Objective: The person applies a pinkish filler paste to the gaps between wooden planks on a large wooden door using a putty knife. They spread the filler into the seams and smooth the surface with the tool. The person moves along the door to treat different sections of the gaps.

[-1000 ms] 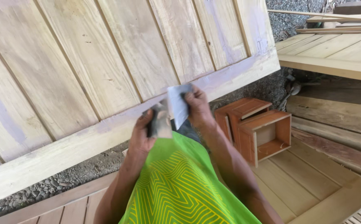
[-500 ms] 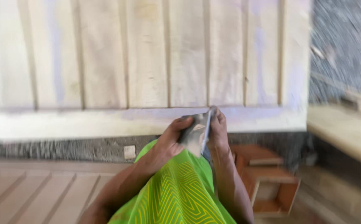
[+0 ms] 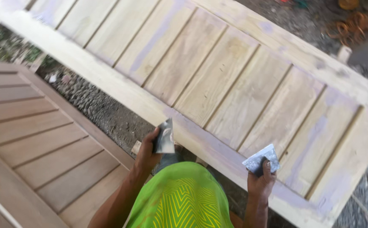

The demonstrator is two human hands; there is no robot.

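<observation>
Half second ago both my hands together at one grey sheet; now apart. My left hand (image 3: 148, 153) pinches grey folded sandpaper piece (image 3: 165, 137), my right hand (image 3: 260, 181) grips second grey sandpaper piece (image 3: 261, 158) over rail of pale slatted wooden door panel (image 3: 218, 80) with purple filler streaks. Sheet seems divided, panel untouched. Brown planked panel (image 3: 32, 139) left, gravel ground (image 3: 95, 109) between.

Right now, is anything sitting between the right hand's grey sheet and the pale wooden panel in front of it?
Nothing visible. The right hand holds its grey sheet directly over the pale slatted panel, near its lower rail. The left hand holds a second grey piece beside the rail's edge, clear of the right one.
</observation>
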